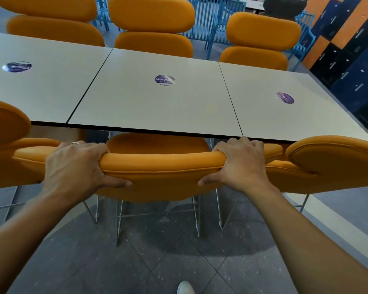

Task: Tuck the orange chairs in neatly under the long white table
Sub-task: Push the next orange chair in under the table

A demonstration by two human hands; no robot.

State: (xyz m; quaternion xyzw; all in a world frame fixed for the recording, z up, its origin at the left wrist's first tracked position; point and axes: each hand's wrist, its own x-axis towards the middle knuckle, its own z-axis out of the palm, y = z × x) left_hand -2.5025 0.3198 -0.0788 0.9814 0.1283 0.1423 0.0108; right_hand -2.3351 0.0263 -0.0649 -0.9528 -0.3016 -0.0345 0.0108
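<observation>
Here, with both the left hand (pixel 72 164) and the right hand (pixel 240 164) curled round its backrest, fingers (pixel 249 145) wrapped over the top, the middle orange chair (pixel 162 166) should be pushed squarely under the table (pixel 157 107).

The chairs (pixel 162 166) were orange, the table (pixel 136 98) white with purple round stickers (pixel 164 80), the floor (pixel 157 262) grey-tiled.

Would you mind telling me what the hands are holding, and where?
Both the left hand and right hand grip the top edge of the middle orange chair's backrest.
</observation>
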